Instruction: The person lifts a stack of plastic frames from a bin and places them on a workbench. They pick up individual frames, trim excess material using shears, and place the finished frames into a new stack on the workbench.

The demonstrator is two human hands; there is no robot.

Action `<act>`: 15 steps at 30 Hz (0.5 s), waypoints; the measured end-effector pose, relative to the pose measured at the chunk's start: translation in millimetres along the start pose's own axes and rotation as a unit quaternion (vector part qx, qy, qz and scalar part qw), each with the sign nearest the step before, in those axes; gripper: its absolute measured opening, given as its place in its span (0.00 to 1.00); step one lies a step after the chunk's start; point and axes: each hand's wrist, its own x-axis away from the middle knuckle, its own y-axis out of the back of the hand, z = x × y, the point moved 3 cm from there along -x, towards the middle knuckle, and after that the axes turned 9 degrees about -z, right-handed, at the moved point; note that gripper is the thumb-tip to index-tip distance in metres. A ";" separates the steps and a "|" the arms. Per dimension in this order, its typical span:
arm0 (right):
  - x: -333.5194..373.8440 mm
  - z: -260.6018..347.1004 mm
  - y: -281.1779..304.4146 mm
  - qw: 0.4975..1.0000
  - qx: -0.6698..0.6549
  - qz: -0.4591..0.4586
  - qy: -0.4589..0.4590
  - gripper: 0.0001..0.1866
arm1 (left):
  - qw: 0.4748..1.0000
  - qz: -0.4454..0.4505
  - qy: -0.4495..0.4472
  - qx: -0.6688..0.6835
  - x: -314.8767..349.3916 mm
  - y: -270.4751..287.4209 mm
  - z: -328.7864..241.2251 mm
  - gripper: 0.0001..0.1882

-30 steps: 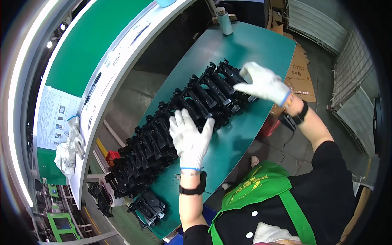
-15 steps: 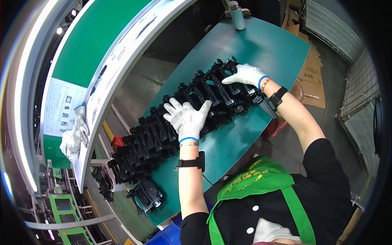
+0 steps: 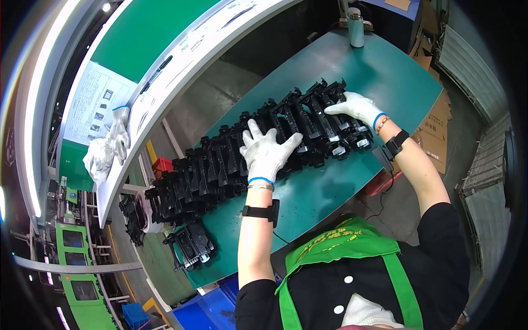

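A long row of black moulded plastic parts (image 3: 209, 170), packed side by side, runs diagonally across a green table (image 3: 313, 203). My left hand (image 3: 268, 154), in a white knit glove, lies on the row near its middle with fingers spread and the thumb stretched out. At the row's right end, my gloved right hand (image 3: 356, 108) rests against the last parts, its thumb apart and its fingers partly hidden behind them. One similar black part (image 3: 192, 245) lies apart, by the table's near left corner.
A pale green bottle (image 3: 356, 30) stands at the table's far end. To the left, a curved white shelf edge carries a pen (image 3: 157, 74) and spare white gloves (image 3: 107, 146). Below the table sit blue bins (image 3: 209, 311); flattened cardboard (image 3: 434, 132) lies on the right.
The whole view has turned and shifted, so the row and bottle appear farther right. Both hands remain on the row in nearly the same places and poses.
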 end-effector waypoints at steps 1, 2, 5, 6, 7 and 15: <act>6.5 5.6 3.1 1.000 0.018 -0.004 -0.007 0.43 | 1.000 0.004 -0.001 0.011 -1.8 0.6 2.1 0.46; 8.1 5.9 4.9 1.000 0.018 -0.005 -0.007 0.43 | 1.000 0.007 -0.003 0.022 -3.6 1.6 3.1 0.46; 11.1 7.6 6.4 0.999 -0.027 0.025 0.010 0.44 | 1.000 0.017 -0.018 0.018 -6.6 1.1 -1.0 0.46; 10.4 6.2 8.9 0.999 -0.027 0.025 0.012 0.44 | 0.999 0.023 -0.032 0.002 -6.2 5.0 -5.9 0.45; 8.5 2.2 11.8 0.998 -0.042 0.042 0.014 0.45 | 0.999 0.028 -0.045 -0.014 -5.6 6.5 -8.2 0.45; 15.5 11.7 23.1 0.998 -0.026 0.061 0.002 0.48 | 0.985 -0.116 -0.117 0.056 -0.7 20.8 34.9 0.43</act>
